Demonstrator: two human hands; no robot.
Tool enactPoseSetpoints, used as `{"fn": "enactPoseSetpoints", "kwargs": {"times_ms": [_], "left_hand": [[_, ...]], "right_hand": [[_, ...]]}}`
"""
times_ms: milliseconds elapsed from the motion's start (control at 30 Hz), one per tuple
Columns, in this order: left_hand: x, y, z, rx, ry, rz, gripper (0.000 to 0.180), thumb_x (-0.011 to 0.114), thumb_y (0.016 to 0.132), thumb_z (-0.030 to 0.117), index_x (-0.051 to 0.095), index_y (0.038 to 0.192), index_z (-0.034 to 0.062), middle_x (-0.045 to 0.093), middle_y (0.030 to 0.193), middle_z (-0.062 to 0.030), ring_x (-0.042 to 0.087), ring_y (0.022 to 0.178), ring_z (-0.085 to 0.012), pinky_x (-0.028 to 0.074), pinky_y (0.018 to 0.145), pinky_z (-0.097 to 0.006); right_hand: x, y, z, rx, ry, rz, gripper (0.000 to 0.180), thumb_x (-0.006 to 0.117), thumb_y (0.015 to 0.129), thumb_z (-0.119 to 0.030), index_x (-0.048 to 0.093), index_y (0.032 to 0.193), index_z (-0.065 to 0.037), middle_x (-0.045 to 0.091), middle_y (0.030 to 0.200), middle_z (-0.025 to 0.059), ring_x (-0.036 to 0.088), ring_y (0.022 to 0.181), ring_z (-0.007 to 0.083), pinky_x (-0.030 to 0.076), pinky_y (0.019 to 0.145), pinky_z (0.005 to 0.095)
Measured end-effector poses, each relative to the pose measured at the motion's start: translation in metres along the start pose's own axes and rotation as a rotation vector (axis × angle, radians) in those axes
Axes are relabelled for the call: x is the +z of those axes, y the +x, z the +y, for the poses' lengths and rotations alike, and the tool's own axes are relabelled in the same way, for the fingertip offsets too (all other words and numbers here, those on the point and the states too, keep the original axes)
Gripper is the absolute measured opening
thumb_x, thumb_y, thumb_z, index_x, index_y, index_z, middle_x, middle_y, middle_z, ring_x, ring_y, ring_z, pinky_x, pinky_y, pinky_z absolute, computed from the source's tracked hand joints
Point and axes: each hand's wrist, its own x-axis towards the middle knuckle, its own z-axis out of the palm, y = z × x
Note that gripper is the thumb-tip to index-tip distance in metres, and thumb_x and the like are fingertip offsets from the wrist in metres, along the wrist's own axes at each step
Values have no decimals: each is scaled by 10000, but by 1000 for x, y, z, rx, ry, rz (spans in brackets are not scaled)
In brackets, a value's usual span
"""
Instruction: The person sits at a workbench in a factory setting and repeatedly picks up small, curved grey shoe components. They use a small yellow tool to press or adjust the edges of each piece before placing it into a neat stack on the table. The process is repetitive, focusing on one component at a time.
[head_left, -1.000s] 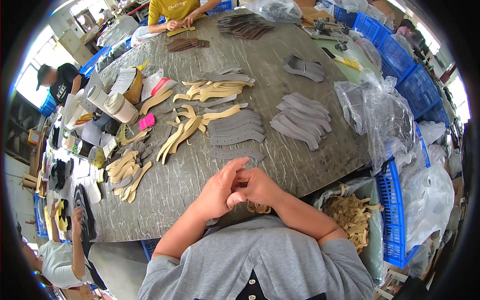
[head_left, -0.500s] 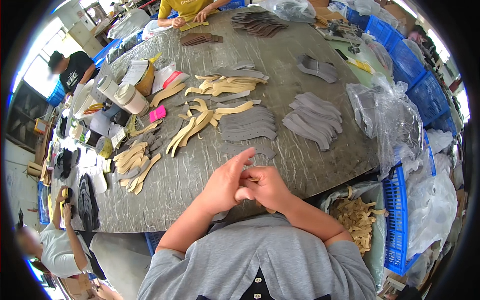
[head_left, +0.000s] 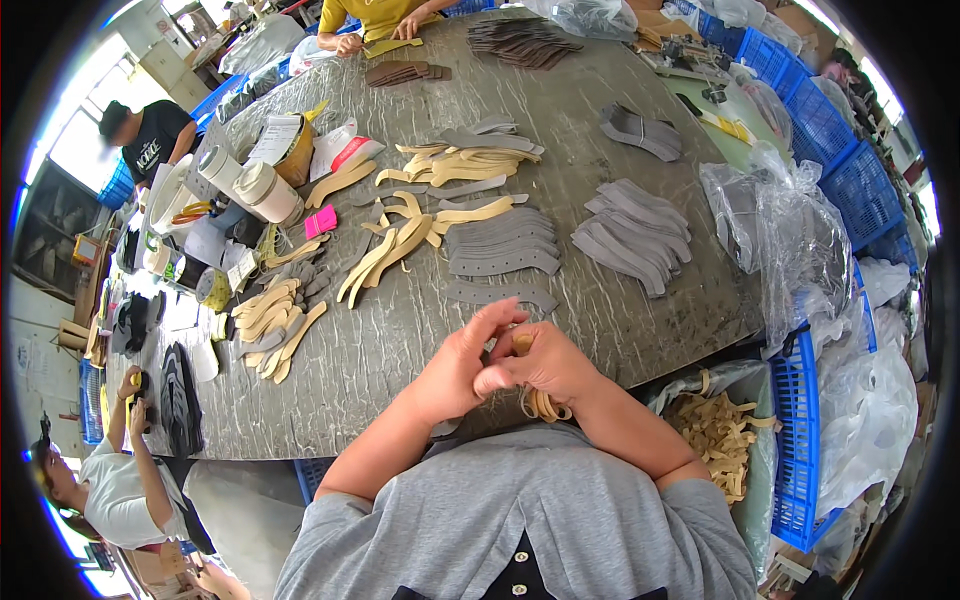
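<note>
Close to my body, at the table's front edge, both hands meet. My left hand (head_left: 460, 365) has its thumb and fingers closing toward the right one; whatever lies between them is hidden. My right hand (head_left: 552, 362) is closed with bent fingers on a curled tan strip (head_left: 545, 405), which hangs in loops below the palm. Just beyond my fingers lies a single curved grey strip (head_left: 500, 295) with small holes. Behind it sits a fanned stack of similar grey strips (head_left: 502, 243). Tan curved pieces (head_left: 385, 255) lie loosely to its left.
More grey strips (head_left: 635, 235) lie at right, with a bundle (head_left: 640, 132) farther back. A lined bin of tan scraps (head_left: 710, 440) stands beside a blue crate (head_left: 795, 440) at my right. Jars (head_left: 268, 192) crowd the left side. Co-workers are at the far edge and left.
My fingers have shifted slightly right, and the right hand has turned and opened a little. The looped tan strip now shows more below it.
</note>
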Motion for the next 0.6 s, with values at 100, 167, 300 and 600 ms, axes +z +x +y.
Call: {"fn": "enactPoseSetpoints", "kwargs": {"times_ms": [100,167,300,600], "left_hand": [[-2,-1,-5,-158,-312,141,631,542,974,458,415,1373,-14,601,1238,-151,608,1070,-224,484,940,-367],[-10,-2,-10,-192,-335,110,586,390,1027,464,435,1355,-20,574,1271,-171,616,1049,-205,518,762,-272],[-14,3,1,-179,-424,97,901,287,907,740,383,1400,-8,564,1290,-193,623,1015,-196,453,580,-205],[-9,6,1,-171,-330,100,1142,347,747,901,282,1471,20,485,1363,-173,598,991,-192,442,567,-206]], "right_hand": [[-2,0,-3,34,146,10,52,689,828,-49,680,865,-12,648,735,33,529,611,57,415,554,205],[-3,-1,-7,35,255,20,71,703,837,-54,672,877,-3,642,735,41,519,608,58,418,564,202],[7,-2,-10,-96,67,61,83,690,872,-46,672,918,20,661,795,56,573,661,73,457,596,216],[22,5,2,-328,-147,126,62,667,880,4,669,933,36,672,885,63,648,779,133,522,672,271]]}}
